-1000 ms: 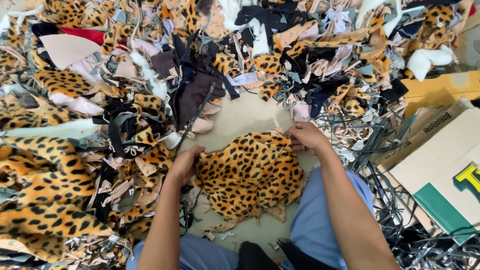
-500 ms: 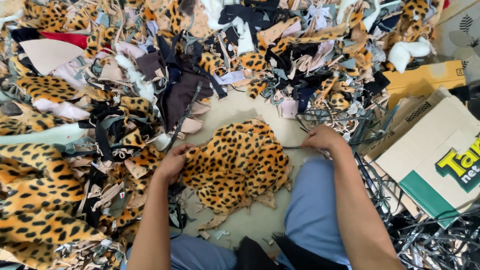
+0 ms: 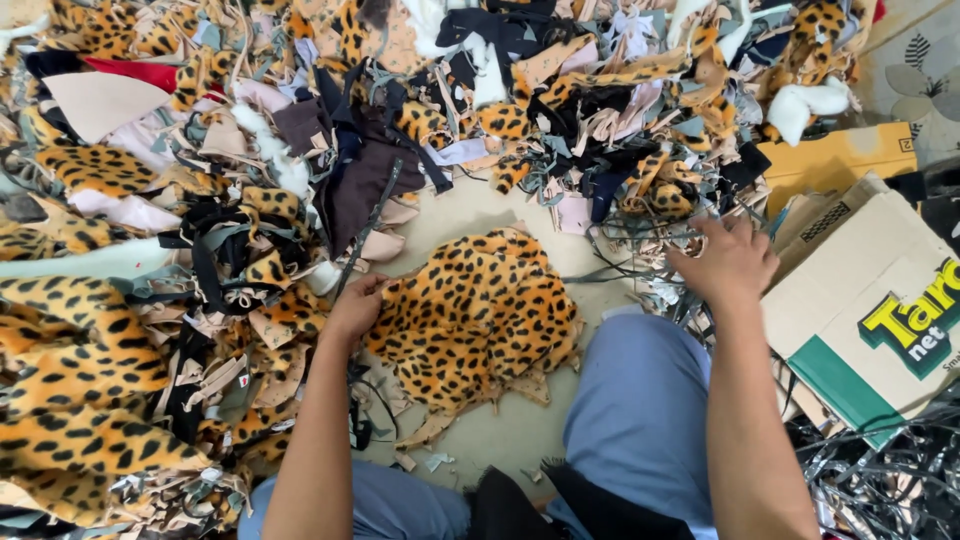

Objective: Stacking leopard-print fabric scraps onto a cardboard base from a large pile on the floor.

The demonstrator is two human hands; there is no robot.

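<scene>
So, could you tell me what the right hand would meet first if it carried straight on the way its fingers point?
Probably the tangle of thin grey strips just beyond the right hand, then the scrap heap behind.

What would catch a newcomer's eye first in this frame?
A leopard-print fabric piece lies on the floor at centre, its left edge held by the left hand. The right hand rests on tangled strips beside a cardboard box. A scrap heap of spotted, black and beige offcuts fills the top and left.

Left hand (image 3: 355, 308) pinching edge of orange black-spotted leopard-print fur fabric piece (image 3: 475, 315), right hand (image 3: 728, 262) spread over tangled grey strips (image 3: 640, 240), flattened cardboard box (image 3: 880, 300) beside
</scene>
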